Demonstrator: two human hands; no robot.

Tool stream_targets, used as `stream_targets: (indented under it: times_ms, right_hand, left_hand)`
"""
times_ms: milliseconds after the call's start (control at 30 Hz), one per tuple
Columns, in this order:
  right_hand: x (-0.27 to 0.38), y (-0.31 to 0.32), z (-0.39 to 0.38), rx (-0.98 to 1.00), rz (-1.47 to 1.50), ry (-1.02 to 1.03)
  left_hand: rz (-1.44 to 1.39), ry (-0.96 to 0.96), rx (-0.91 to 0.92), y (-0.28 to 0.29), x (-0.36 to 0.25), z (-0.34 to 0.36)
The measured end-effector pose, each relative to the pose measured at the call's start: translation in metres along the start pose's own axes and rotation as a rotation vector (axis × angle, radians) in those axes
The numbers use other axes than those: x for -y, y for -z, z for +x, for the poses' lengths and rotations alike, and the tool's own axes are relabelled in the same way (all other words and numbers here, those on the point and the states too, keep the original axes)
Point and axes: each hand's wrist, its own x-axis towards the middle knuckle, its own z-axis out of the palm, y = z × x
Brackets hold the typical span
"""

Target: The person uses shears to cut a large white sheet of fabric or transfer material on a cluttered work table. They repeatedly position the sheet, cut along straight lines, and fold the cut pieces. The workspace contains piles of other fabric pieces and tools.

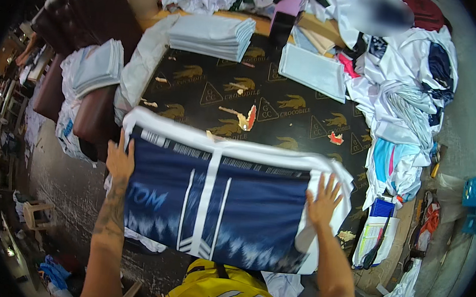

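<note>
A navy blue printed fabric piece [250, 206] with white stripes, pale tree shapes and white borders lies across the near part of the dark table [192, 93]. Its far white edge is blurred and stands up in a soft fold. At the cloth's left edge rests my left hand [120, 160], fingers apart. My right hand [322, 202] lies spread on the white border at the right side, palm down, with the cloth under it.
Stacks of folded pale grey cloth [208, 35] and a single folded bundle [312, 71] sit at the far side. White fabric heaps [409, 101] line the right. A pink-topped bottle [286, 17] stands behind. A brown padded chair [91, 17] is at left, a clipboard [376, 240] at right.
</note>
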Motion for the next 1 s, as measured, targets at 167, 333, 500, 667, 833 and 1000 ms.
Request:
stream_targets:
  times_ms: [167,333,500,667,833,1000]
  right_hand:
    - [-0.063,0.035,0.191,0.251,-0.046,-0.083]
    - [-0.04,0.088,0.15,-0.168,0.113,0.227]
    - [-0.046,0.06,-0.064,0.21,0.151,-0.041]
    - [-0.068,0.093,-0.095,-0.094,0.353,0.01]
    - [0.033,0.194,-0.105,-0.041,0.936,0.343]
    - [0.156,0.26,-0.143,0.012,1.078,1.005]
  left_hand:
    - [-0.002,-0.137,0.141,-0.031,-0.126,0.129]
    - [-0.241,-0.211,0.004,-0.035,-0.116,0.167]
    - [-0.35,0.092,-0.013,0.003,0.072,0.036]
    - [-0.241,0.282,0.212,0.124,0.137,-0.072]
    - [-0.579,-0.218,0.2,0.291,0.003,-0.111]
    - [-0.563,-0.649,-0.011,0.423,-0.148,-0.106]
